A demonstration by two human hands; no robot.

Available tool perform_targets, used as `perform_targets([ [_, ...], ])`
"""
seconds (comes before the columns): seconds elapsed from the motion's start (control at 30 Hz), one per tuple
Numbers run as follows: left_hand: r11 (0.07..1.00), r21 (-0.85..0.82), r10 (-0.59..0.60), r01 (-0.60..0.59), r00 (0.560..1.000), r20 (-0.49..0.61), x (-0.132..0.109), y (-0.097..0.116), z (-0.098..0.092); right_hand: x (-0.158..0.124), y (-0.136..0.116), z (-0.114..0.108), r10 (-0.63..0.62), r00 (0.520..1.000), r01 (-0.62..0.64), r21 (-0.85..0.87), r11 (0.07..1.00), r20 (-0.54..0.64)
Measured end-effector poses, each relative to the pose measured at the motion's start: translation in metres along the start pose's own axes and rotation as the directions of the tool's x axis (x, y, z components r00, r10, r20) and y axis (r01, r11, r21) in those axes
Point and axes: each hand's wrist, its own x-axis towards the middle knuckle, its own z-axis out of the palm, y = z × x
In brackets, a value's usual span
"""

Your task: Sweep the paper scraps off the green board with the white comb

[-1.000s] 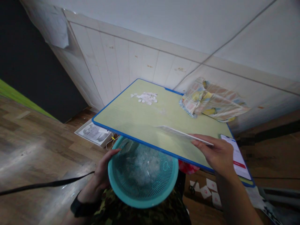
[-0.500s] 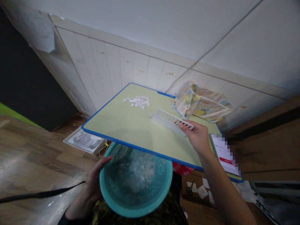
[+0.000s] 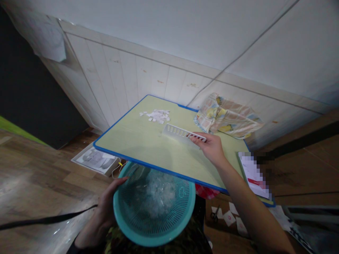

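The right hand [image 3: 212,150] grips one end of a white slotted tray [image 3: 180,133], which lies low on the green tabletop [image 3: 132,141], just beside a small pile of white scraps [image 3: 157,115]. The left hand [image 3: 107,208] clasps the rim of a teal basket [image 3: 159,240] below the tabletop's near edge, with pale scraps inside. A patterned cloth [image 3: 227,118] lies at the far right corner.

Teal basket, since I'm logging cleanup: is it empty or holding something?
Holding something: a pile of pale scraps lies inside the basket, whose rim the left hand grips.
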Motion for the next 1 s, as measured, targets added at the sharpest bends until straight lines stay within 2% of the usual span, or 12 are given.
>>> perform_targets([
  [0.23, 0.998, -0.041, -0.049, 0.051, 0.998, 0.044, 0.003, -0.001, -0.004, -0.028, -0.012, -0.023, 0.012, 0.999, -0.01, -0.059, 0.998, 0.04],
  [0.37, 0.998, -0.038, -0.055, 0.057, 0.997, 0.046, 0.004, -0.001, -0.005, -0.041, -0.02, -0.032, 0.031, 0.999, -0.029, -0.137, 0.99, 0.009],
  [0.67, 0.998, -0.004, -0.066, 0.067, 0.995, 0.079, 0.003, -0.002, -0.007, -0.068, -0.028, -0.044, -0.014, 0.997, 0.03, -0.193, 0.981, 0.082],
  [0.87, 0.999, -0.011, -0.03, 0.031, 0.996, 0.085, 0.005, -0.002, -0.006, -0.077, -0.023, -0.046, -0.029, 0.999, 0.023, -0.225, 0.974, -0.021],
  [1.0, 0.999, -0.022, -0.045, 0.047, 0.996, 0.073, 0.004, -0.001, -0.004, -0.08, -0.028, -0.043, -0.038, 0.999, 0.042, -0.232, 0.972, 0.022],
])
